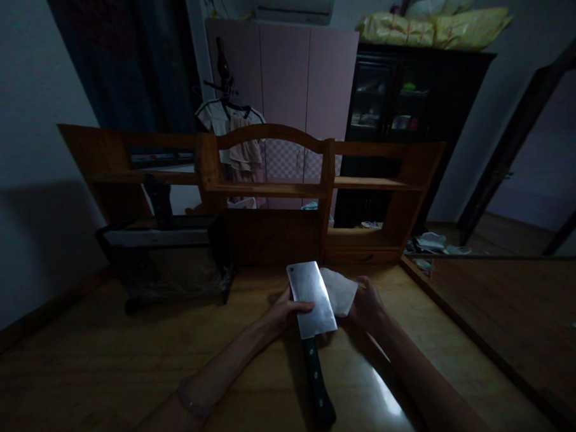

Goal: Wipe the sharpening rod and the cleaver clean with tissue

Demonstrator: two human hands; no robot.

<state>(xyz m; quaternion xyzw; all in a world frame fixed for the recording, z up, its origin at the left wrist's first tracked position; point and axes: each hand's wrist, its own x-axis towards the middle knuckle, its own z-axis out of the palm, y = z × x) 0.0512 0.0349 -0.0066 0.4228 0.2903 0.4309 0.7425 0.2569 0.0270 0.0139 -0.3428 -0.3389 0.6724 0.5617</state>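
Note:
A cleaver (312, 298) with a broad steel blade and a black riveted handle is held over the wooden table, its handle pointing toward me. My left hand (292, 310) grips the blade by its left edge, thumb lying across the flat face and the other fingers hidden behind. My right hand (367, 302) is closed on a white cloth or tissue (339, 291) just right of the blade. Part of the white piece passes behind the blade's right edge; whether it touches the steel I cannot tell.
On the left of the table (219, 384) stands a knife block (166, 259) with a black-handled knife in it. A wooden shelf unit (272, 191) runs along the back. Beyond are a clothes rack, a pink wardrobe (286, 76) and a dark cabinet (407, 109).

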